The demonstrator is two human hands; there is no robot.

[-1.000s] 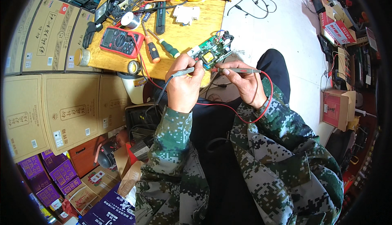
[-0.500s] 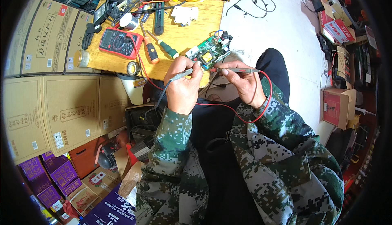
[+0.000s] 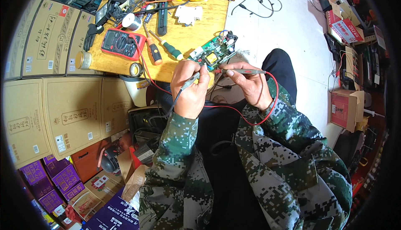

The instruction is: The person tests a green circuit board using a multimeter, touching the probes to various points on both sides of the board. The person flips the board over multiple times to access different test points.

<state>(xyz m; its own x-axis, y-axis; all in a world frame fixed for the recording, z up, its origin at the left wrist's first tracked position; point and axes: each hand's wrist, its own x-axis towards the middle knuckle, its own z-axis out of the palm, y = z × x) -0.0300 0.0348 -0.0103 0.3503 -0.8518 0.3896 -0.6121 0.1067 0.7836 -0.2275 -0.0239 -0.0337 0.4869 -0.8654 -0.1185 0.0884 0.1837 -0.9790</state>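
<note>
A green circuit board (image 3: 217, 50) with a yellow-topped transformer sits at the table's near right corner, reaching past its edge. My left hand (image 3: 188, 89), fingers closed, pinches a grey test probe (image 3: 191, 81) with a dark lead, its tip at the board's near side. From the right, my right hand (image 3: 249, 89) pinches a probe with a red lead (image 3: 246, 71), held nearly level and pointing left to the board's near edge. Fingers and probe bodies hide the exact contact points. On the table, left of the board, lies a red multimeter (image 3: 122, 44).
Two screwdrivers (image 3: 154, 52) (image 3: 171, 50), a green-black utility knife (image 3: 162, 19), a solder spool (image 3: 131, 21) and a white plastic part (image 3: 188, 15) lie on the yellow table (image 3: 192, 38). Cardboard boxes (image 3: 73, 109) are stacked at left. A black cable (image 3: 261, 5) lies on the floor.
My left hand and its probe have shifted slightly, with the probe now more upright. The dark lead has swung a little. My right hand and the board have hardly moved.
</note>
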